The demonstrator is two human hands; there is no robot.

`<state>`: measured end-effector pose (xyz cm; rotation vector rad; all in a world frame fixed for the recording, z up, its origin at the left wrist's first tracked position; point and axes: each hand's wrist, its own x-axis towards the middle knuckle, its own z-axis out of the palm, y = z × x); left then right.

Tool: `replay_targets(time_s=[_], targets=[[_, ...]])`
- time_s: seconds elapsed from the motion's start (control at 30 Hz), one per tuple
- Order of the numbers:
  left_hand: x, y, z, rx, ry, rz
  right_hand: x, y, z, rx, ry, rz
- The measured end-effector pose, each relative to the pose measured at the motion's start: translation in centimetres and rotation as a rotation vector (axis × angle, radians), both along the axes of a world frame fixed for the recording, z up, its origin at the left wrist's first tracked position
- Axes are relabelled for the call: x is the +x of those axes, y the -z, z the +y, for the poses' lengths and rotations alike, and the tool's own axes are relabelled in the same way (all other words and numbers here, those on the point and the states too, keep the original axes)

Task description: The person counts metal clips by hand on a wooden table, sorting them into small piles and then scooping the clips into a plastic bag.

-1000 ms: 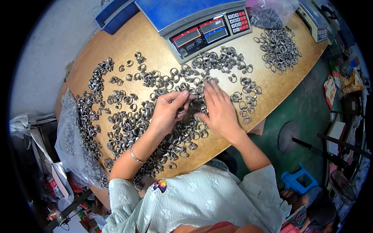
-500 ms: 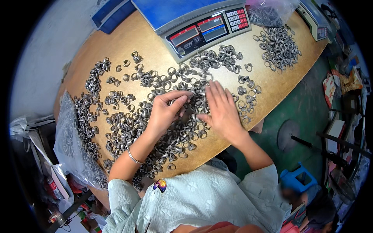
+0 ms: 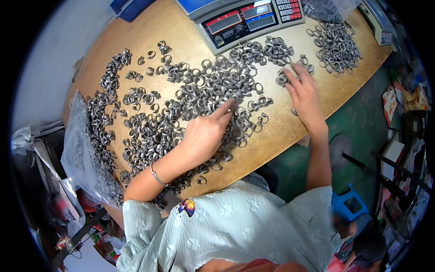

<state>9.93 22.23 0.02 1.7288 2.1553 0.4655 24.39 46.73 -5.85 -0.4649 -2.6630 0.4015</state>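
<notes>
A large spread of grey metal rings (image 3: 217, 86) covers the middle of the table. My left hand (image 3: 204, 136) lies low over it, back upward, its index finger stretched out and touching rings. Its other fingers are partly hidden beneath the palm, and no ring shows in its grasp. Farther right, my right hand (image 3: 304, 95) is slightly blurred. Its thumb and fingers curve about a small clump of rings (image 3: 282, 78) at the fingertips, close to the tabletop. A few more rings show beside and behind that hand.
The wooden table (image 3: 276, 113) carries a digital scale (image 3: 244, 22) at the back. A separate ring pile (image 3: 337, 47) lies far right by a plastic bag (image 3: 328, 9) and second scale (image 3: 383, 31). At left are more rings and a clear bag (image 3: 79, 154). A blue stool (image 3: 351, 204) stands lower right.
My right hand has moved right, away from the main heap, and rings are now at its fingertips. The left hand's index finger has straightened onto the rings. The view has shifted slightly.
</notes>
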Motion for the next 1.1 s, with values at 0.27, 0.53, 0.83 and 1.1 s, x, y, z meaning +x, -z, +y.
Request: replay_targets(time_s=[0.27, 0.53, 0.83, 1.1], targets=[[2.0, -0.4, -1.9, -0.064, 0.084, 0.073, -3.7, -2.1, -6.2, -0.086, -0.484, -0.037], [2.0, -0.7, -4.0, -0.06, 0.037, -0.018, -4.7, -1.0, -2.7, -0.108, -0.232, 0.012], [2.5, -0.6, -5.2, -0.119, 0.057, -0.073, -6.3, -3.1, -8.5, -0.116, -0.616, -0.094], [2.2, -0.6, -7.1, 0.029, -0.16, -0.165, -5.4, -1.9, -6.0, 0.11, -0.268, -0.071]])
